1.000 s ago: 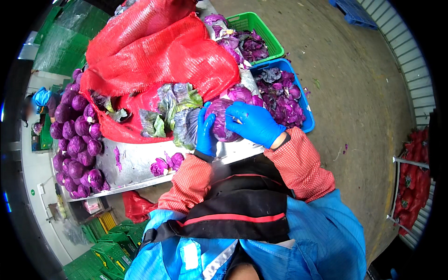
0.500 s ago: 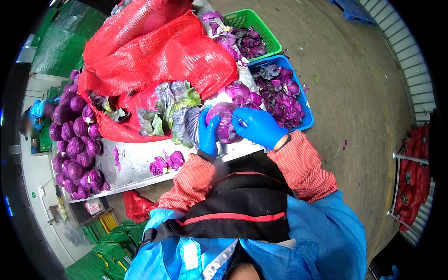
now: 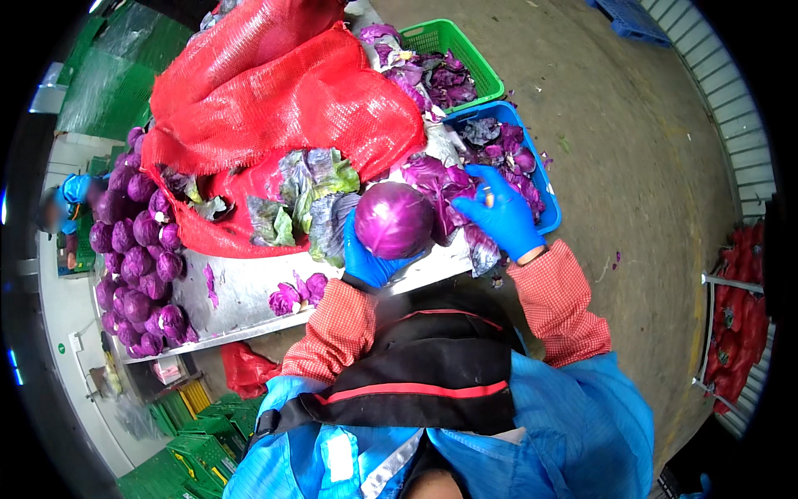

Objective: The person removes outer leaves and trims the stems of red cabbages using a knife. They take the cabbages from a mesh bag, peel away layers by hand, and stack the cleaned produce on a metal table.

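A smooth, round red cabbage (image 3: 394,220) rests in my left hand (image 3: 371,262), whose blue-gloved fingers cup it from the left and below over the table's near edge. To its right is my right hand (image 3: 505,218), also blue-gloved and apart from the cabbage. Its fingers are partly curled, and a small yellowish thing shows between them, too small to name. Loose purple outer leaves (image 3: 434,181) lie between the cabbage and my right hand. One leaf (image 3: 482,251) hangs below that hand at the table's corner.
Whole red cabbages (image 3: 137,258) are heaped on the metal table (image 3: 237,309) at left. A red mesh sack (image 3: 283,108) covers its middle, near grey-green leaves (image 3: 312,187). Blue (image 3: 550,200) and green (image 3: 490,75) crates of trimmings stand at right. Another person (image 3: 73,195) is far left.
My right hand has moved right, away from the cabbage. The cabbage now shows a smooth surface and sits slightly further left in my left hand, and a loose leaf has come down at the table corner.
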Tool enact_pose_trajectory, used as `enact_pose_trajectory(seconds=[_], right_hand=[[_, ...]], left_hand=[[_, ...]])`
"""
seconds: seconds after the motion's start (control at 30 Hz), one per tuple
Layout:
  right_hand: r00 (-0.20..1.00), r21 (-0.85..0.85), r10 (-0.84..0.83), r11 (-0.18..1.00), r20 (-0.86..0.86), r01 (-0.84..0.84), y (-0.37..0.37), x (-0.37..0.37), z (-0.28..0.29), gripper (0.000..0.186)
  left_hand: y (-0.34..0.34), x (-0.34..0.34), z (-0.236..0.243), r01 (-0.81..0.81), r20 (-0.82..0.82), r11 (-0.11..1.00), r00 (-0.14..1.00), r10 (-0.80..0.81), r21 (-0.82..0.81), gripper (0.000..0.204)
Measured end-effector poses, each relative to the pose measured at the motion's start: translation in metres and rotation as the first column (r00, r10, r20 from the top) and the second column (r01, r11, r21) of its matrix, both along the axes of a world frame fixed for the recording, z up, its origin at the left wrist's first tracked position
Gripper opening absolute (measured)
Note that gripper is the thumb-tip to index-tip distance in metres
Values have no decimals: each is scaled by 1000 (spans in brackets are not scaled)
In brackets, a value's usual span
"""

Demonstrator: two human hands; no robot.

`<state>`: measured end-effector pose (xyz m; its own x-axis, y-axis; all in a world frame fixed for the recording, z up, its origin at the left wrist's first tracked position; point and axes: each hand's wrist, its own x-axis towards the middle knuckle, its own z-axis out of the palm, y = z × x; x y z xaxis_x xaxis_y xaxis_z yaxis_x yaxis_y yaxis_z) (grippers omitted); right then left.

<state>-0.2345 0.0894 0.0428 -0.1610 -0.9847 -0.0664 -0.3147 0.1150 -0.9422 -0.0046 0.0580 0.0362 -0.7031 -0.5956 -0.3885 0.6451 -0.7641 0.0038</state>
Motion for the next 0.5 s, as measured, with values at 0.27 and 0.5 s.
enact_pose_trajectory(seconds=[0.27, 0.5], right_hand=[[956, -56, 278, 960, 97, -274, -2, 31, 36, 63], [970, 42, 244, 969, -23, -243, 5, 40, 40, 61]], left_hand=[[-13, 15, 0, 31, 130, 961, 991, 6, -276, 75], [0, 26, 25, 273, 393, 883, 913, -112, -381, 79]])
